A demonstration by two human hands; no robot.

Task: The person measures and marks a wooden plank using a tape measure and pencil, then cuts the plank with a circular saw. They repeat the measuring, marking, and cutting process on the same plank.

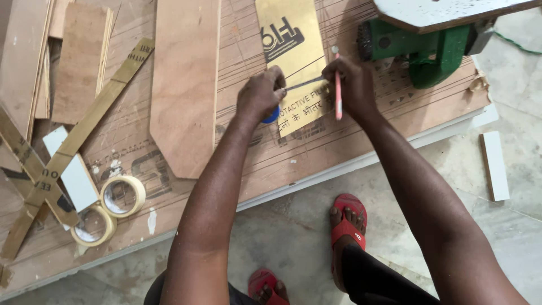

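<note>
Looking down past both forearms, we see our left hand [261, 93] closed around a small blue object [271, 116], only its rounded lower edge showing under the fingers, so we cannot tell what kind of thing it is. A thin grey strip [304, 84], likely a tape blade, runs from that hand across to our right hand [350, 82], whose fingers pinch its far end while also gripping a red pencil [337, 90] that stands nearly upright through the fist. The strip lies across a gold-coloured sheet [293, 51] with dark printing, which rests flat on a large plywood board [316, 152] lying on the floor. Just left of the sheet sits a pointed plywood piece [183, 96]. Well to the left, two rolls of masking tape [110, 210] lie touching each other, beside crossed gold strips [62, 158] and a small white panel [76, 172]. A green power tool [420, 53] sits at the board's far right, under a white slab. Our feet in red sandals [348, 221] stand on the concrete floor.
</note>
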